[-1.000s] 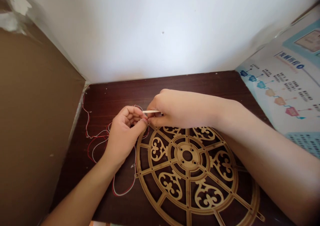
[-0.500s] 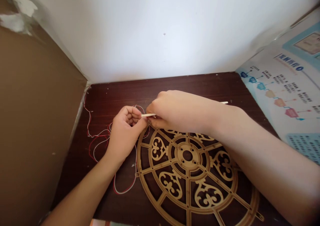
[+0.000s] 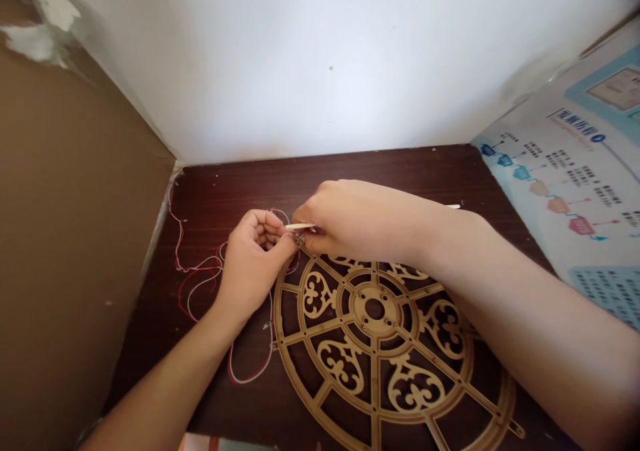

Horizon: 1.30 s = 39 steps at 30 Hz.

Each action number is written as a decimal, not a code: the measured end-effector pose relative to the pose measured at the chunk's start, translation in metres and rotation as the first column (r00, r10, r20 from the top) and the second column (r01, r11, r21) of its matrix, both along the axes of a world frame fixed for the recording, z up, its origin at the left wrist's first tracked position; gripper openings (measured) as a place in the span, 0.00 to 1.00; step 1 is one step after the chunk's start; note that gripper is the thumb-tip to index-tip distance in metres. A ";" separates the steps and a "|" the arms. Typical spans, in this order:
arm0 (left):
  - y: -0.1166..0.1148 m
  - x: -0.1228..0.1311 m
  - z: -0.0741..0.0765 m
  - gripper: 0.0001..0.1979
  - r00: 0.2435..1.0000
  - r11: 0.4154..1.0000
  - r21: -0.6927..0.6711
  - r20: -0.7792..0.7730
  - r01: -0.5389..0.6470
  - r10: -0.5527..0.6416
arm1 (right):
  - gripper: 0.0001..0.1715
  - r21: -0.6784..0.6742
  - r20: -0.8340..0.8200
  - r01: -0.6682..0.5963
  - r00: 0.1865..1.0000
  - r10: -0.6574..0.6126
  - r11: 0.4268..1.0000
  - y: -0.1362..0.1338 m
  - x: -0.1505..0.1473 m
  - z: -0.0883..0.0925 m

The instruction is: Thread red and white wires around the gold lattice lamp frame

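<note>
Over the far left rim of a flat wooden wheel (image 3: 374, 334) with scroll cutouts, my two hands meet. My right hand (image 3: 325, 214) is closed round a thin pale wooden stick (image 3: 300, 226), whose tip points left toward my left fingertips. With thumb and forefinger pinched, my left hand (image 3: 257, 244) holds a thin red and white wire (image 3: 250, 380), which loops out behind and below it. The exact pinch point and the right fingertips are partly hidden. The wheel lies flat on the dark table.
More of the wire trails left across the dark wooden table (image 3: 250, 178). A brown panel (image 3: 75, 204) stands at left, a white wall (image 3: 320, 71) behind, and a printed poster board (image 3: 565, 164) at right. A white stick end (image 3: 454, 206) shows behind my right forearm.
Both hands stay at the wheel's rim with almost the same grip. The stick's left tip has shifted slightly right and up.
</note>
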<state>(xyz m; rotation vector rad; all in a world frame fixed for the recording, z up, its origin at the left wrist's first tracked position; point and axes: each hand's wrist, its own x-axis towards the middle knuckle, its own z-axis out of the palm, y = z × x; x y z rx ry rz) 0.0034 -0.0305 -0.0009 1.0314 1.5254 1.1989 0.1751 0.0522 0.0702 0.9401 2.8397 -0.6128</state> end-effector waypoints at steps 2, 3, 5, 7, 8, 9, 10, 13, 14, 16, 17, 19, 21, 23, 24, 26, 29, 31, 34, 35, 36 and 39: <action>0.000 0.000 0.000 0.16 1.000 1.000 0.002 0.026 -0.004 0.004 | 0.11 0.001 -0.005 0.003 1.000 -0.003 1.000 0.000 0.001 0.000; 0.001 0.000 -0.001 0.16 0.999 1.000 0.001 0.041 -0.006 0.006 | 0.11 0.002 -0.006 0.008 1.000 -0.008 1.000 0.001 0.001 0.000; 0.001 0.000 -0.001 0.17 0.998 1.000 0.000 0.063 -0.011 0.011 | 0.12 0.004 -0.004 0.018 1.000 -0.018 1.000 0.001 0.000 0.000; 0.001 -0.001 -0.001 0.16 0.997 1.000 0.001 0.073 -0.010 0.010 | 0.14 0.006 -0.004 0.020 1.000 -0.020 1.000 0.000 0.000 0.001; 0.001 -0.001 -0.001 0.16 0.997 1.000 0.003 0.075 -0.008 0.008 | 0.14 0.003 -0.006 0.014 1.000 -0.014 1.000 0.000 0.000 0.001; 0.001 -0.001 -0.001 0.16 0.997 1.000 0.003 0.074 -0.005 0.005 | 0.14 -0.001 -0.006 0.006 1.000 -0.006 1.000 0.000 -0.001 0.002; 0.001 -0.002 -0.001 0.16 0.997 1.000 0.004 0.072 -0.003 0.002 | 0.14 -0.006 -0.003 -0.005 1.000 0.005 1.000 0.000 -0.001 0.002; 0.000 -0.002 -0.001 0.16 0.998 1.000 0.000 0.064 -0.001 0.001 | 0.15 -0.013 0.013 -0.026 1.000 0.026 1.000 -0.001 -0.003 0.003; 0.000 -0.002 -0.001 0.16 0.998 1.000 0.000 0.062 -0.001 0.001 | 0.15 -0.008 0.017 -0.027 0.999 0.027 1.000 -0.001 -0.004 0.003; 0.000 -0.002 0.000 0.16 0.998 1.000 0.002 0.064 0.002 -0.003 | 0.15 0.008 0.022 -0.031 0.999 0.030 0.999 -0.001 -0.004 0.003; 0.000 -0.002 0.000 0.16 0.998 1.000 0.003 0.065 0.005 -0.005 | 0.15 0.019 0.025 -0.034 0.999 0.033 0.999 -0.001 -0.005 0.003; 0.001 -0.002 0.001 0.16 0.998 1.000 0.002 0.068 0.007 -0.007 | 0.15 0.043 0.032 -0.042 0.999 0.041 0.998 -0.002 -0.005 0.002; 0.001 -0.001 0.002 0.16 0.998 1.000 -0.004 0.061 0.009 -0.009 | 0.15 0.065 0.035 -0.049 0.998 0.047 0.997 -0.004 -0.006 0.001; 0.002 0.000 0.003 0.16 0.999 1.000 -0.010 0.042 0.012 -0.012 | 0.15 0.081 0.043 -0.052 0.998 0.048 0.995 -0.005 -0.007 0.000; 0.002 0.000 0.003 0.16 0.999 1.000 -0.012 0.030 0.013 -0.013 | 0.15 0.088 0.048 -0.053 0.998 0.049 0.995 -0.005 -0.008 -0.001; 0.002 0.001 0.004 0.15 1.000 1.000 -0.017 0.009 0.015 -0.015 | 0.15 0.102 0.059 -0.055 0.997 0.049 0.993 -0.006 -0.009 -0.001; 0.001 0.001 0.004 0.15 1.000 1.000 -0.017 -0.013 0.019 -0.019 | 0.15 0.118 0.065 -0.049 0.997 0.042 0.992 -0.006 -0.010 -0.001; 0.001 0.001 0.004 0.15 0.999 0.999 -0.019 -0.020 0.026 -0.026 | 0.15 0.115 0.063 -0.045 0.997 0.038 0.992 -0.006 -0.010 0.000; 0.001 0.001 0.004 0.15 0.999 0.999 -0.029 -0.016 0.031 -0.031 | 0.15 0.115 0.065 -0.043 0.997 0.036 0.992 -0.006 -0.010 0.000; 0.001 0.001 0.005 0.15 0.999 0.999 -0.033 -0.013 0.031 -0.031 | 0.15 0.117 0.067 -0.042 0.997 0.034 0.992 -0.006 -0.010 0.000; 0.001 0.001 0.005 0.15 0.999 0.999 -0.034 -0.009 0.030 -0.030 | 0.15 0.120 0.069 -0.038 0.997 0.030 0.992 -0.007 -0.010 -0.001; 0.002 0.001 0.005 0.15 1.000 0.999 -0.029 0.006 0.031 -0.030 | 0.15 0.119 0.071 -0.032 0.997 0.023 0.992 -0.006 -0.011 -0.002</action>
